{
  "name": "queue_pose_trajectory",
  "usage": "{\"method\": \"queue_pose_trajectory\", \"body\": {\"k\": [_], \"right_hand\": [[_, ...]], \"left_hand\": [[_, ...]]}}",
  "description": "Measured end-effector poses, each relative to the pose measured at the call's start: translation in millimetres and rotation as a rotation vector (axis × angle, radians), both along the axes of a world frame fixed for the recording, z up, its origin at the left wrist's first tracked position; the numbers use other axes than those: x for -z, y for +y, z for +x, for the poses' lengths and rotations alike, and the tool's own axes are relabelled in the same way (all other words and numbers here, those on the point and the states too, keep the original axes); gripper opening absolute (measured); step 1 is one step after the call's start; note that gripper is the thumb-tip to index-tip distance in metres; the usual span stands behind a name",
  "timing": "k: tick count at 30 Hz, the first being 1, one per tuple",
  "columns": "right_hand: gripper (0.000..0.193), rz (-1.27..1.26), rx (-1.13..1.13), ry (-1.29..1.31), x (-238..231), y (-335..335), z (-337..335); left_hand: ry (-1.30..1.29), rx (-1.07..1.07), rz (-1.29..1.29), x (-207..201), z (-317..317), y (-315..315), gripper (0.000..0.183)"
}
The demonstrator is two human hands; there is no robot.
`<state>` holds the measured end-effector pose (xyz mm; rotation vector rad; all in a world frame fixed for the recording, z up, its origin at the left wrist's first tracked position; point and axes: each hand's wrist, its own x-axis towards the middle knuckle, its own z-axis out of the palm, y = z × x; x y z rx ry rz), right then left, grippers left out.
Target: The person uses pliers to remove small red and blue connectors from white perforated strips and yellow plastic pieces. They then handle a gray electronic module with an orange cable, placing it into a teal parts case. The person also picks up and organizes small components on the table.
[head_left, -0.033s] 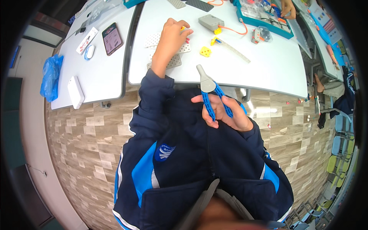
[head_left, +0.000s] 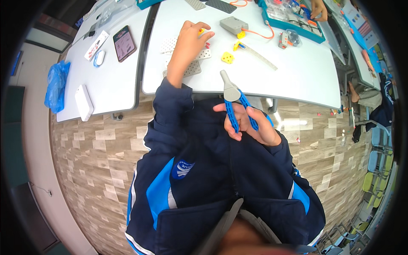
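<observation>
My left hand reaches over the near left of the white table, its thumb and index fingertips apart. Just behind those fingers shows a small yellow piece, partly hidden. Under and beside this hand lie white perforated plates and a grey perforated plate; small red bits show near the thumb. My right hand holds blue-handled pliers in front of my body. Their grey, blunt jaws point toward the table's front edge, and the two handles are spread within my fingers.
On the table are a yellow block, a grey beam with a yellow end, and a grey box with an orange cable. A teal parts tray stands far right, another person's hand over it. A phone lies on the left table.
The jaws of the pliers have shifted very slightly up and to the right. My left hand stays almost in the same place, over the plates.
</observation>
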<state>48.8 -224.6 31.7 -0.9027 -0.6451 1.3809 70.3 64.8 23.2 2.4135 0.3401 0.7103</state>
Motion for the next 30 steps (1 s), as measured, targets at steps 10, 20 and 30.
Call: {"method": "queue_pose_trajectory", "body": {"k": [10,20,30], "right_hand": [[0.059,-0.117,0.612,-0.867,-1,6,11],[0.064,-0.164,0.68,-1.095,-22,2,10],[0.066,-0.284,0.633,-1.285,-30,4,2]], "left_hand": [[-0.36,0.49,-0.985,-24,-67,-65,0.043],[-0.431,-0.031,-0.208,-29,-91,-87,0.04],[-0.441,-0.073,0.205,-29,-93,-92,0.046]]}}
